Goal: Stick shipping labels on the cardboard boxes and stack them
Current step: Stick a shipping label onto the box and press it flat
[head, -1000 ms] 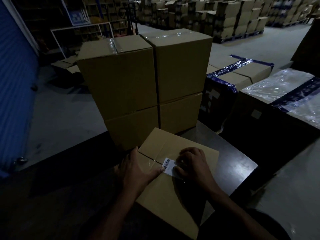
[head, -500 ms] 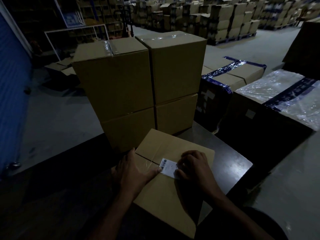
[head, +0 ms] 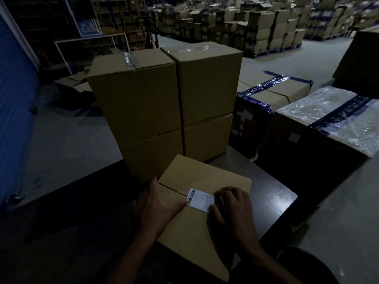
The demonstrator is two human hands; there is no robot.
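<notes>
The label's (head: 200, 199) print is too small to read; its right edge hides under the right hand (head: 232, 210)

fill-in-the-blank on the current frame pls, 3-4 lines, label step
1. The shipping label lies on the ____ of the near box.
2. The left hand touches the label's barcode end with its ____.
3. The stacked boxes behind stand ____ high.
4. The box at right is sealed with ____ tape.

Missing: top; thumb; two; blue

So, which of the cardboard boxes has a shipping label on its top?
The low box nearest the person, under both hands. A white barcode label lies on its top. The four stacked boxes behind it show only clear tape, no label.
</notes>
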